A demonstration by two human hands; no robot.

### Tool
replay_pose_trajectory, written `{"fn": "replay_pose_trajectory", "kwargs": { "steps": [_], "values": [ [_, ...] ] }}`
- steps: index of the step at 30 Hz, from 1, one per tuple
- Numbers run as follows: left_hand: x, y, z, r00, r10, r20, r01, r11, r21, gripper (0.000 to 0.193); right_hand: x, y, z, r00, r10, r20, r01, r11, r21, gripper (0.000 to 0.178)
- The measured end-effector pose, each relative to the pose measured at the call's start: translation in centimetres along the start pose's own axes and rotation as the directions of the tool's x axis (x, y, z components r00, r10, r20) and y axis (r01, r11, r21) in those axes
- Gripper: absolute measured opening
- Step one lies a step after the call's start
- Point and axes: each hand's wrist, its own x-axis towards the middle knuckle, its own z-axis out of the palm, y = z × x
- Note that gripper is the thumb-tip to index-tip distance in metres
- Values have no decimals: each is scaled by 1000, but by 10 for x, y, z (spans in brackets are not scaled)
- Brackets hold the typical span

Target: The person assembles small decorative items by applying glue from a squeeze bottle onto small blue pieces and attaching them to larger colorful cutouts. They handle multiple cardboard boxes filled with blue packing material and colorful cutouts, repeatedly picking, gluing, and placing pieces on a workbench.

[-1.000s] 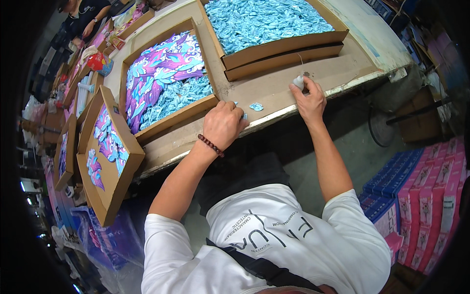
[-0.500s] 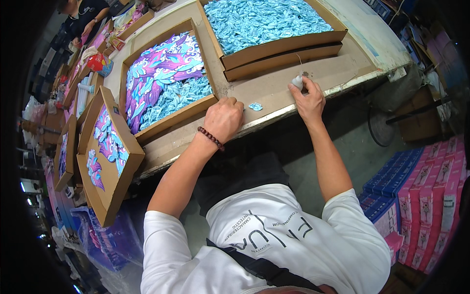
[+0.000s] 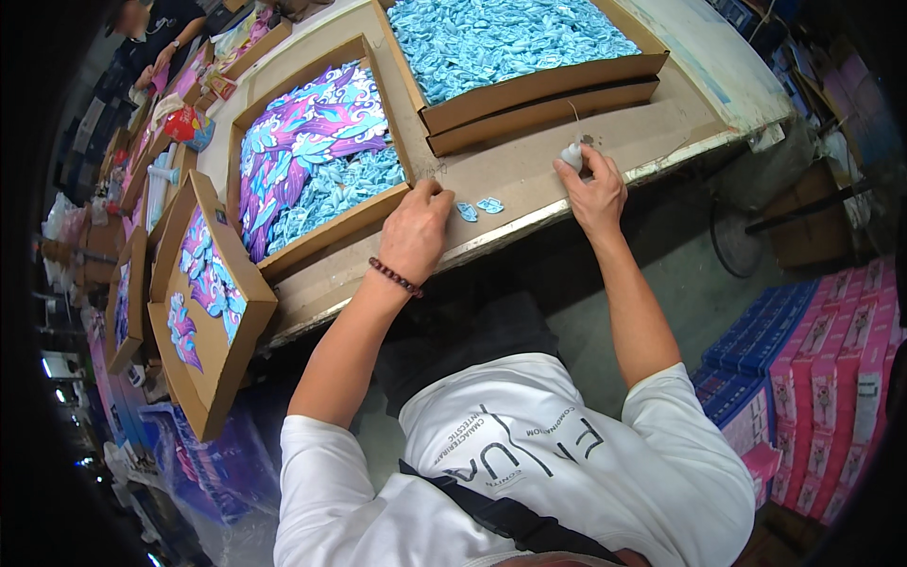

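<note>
My right hand [image 3: 597, 194] is closed around a small white squeeze bottle [image 3: 571, 156] with a thin nozzle, just above the front part of the table. To its left, two small light-blue moulded pieces [image 3: 490, 205] lie side by side on the table. My left hand [image 3: 416, 230], with a dark beaded bracelet on its wrist, is beside the left piece and close to the corner of a cardboard tray [image 3: 392, 200]. Its fingers are bent and slightly apart, with nothing visible in them. That tray holds purple-and-blue printed cut-outs [image 3: 316, 137] and loose blue pieces [image 3: 340, 184].
A larger cardboard box [image 3: 543, 104] full of light-blue pieces stands at the back. Another tray [image 3: 222, 359] with printed cut-outs tilts at the left table edge. Pink and blue cartons [image 3: 812, 378] are stacked at right. A person [image 3: 156, 38] works at far left.
My left hand has moved left, away from the pieces. A second blue piece now shows where the hand was. My right hand and the bottle have hardly moved.
</note>
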Motion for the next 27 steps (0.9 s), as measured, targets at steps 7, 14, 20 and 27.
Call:
{"fn": "replay_pose_trajectory", "kwargs": {
  "steps": [7, 14, 20, 27],
  "values": [
    [-12, -7, 1, 1000, 5, -17, -4, 1000, 30, 17, 0, -1, 2, 1000, -4, -9, 4, 1000, 2, 40],
    [-15, -15, 0, 998, -42, -39, 43, 998, 35, 10, -1, -1, 1, 1000, -6, -13, 6, 1000, -5, 39],
    [-19, -15, -7, 997, -70, -17, 69, 996, -56, 9, 0, 1, 3, 1000, -10, -17, 10, 1000, 0, 40],
    [-29, -10, -18, 994, -108, 25, 109, 993, -46, 19, 0, 1, 3, 999, -30, -19, 30, 999, -20, 38]
  ]
}}
